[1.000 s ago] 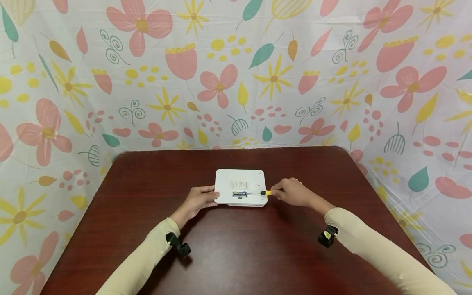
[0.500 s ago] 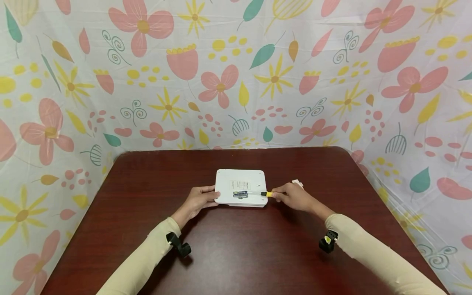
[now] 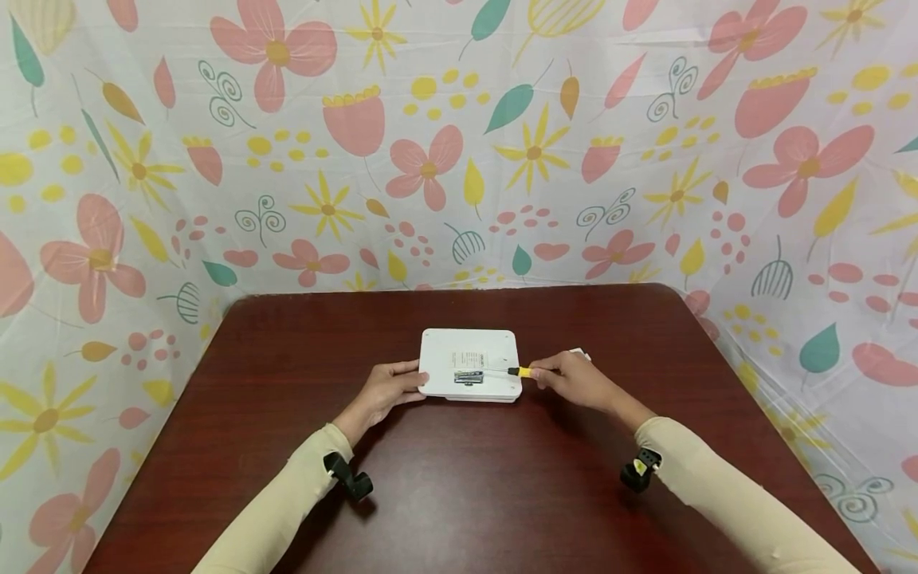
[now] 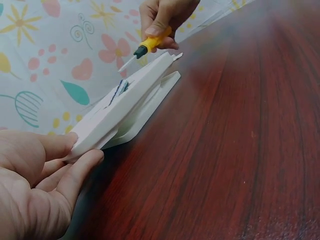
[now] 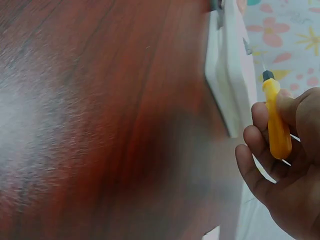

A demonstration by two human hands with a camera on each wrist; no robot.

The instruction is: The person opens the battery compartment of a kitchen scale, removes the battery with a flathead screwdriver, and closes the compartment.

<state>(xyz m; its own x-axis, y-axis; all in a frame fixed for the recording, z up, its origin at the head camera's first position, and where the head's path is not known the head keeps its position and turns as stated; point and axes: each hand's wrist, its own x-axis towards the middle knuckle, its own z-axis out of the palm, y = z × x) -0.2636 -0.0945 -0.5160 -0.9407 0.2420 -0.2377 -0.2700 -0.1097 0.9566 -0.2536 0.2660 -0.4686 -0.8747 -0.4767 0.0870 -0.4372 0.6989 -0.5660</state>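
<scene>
A white kitchen scale, underside up, shows a printed label and an uncovered battery slot with batteries in it. My left hand grips its left edge, thumb on top and fingers beneath. In the left wrist view that scale is tilted, its near side lifted from the table. A screwdriver with a yellow handle and black collar is pinched in my right hand. Its shaft points left over the scale, the tip close to the batteries. The right wrist view shows the handle between thumb and fingers.
A small white piece lies on the table behind my right hand, partly hidden by it. The dark red wooden table reaches back to a floral curtain. Each sleeve carries a black wrist camera.
The right hand has shifted slightly right, and the screwdriver's handle now angles differently over the scale. More of the small white piece shows than a second ago. The left hand keeps its grip.
</scene>
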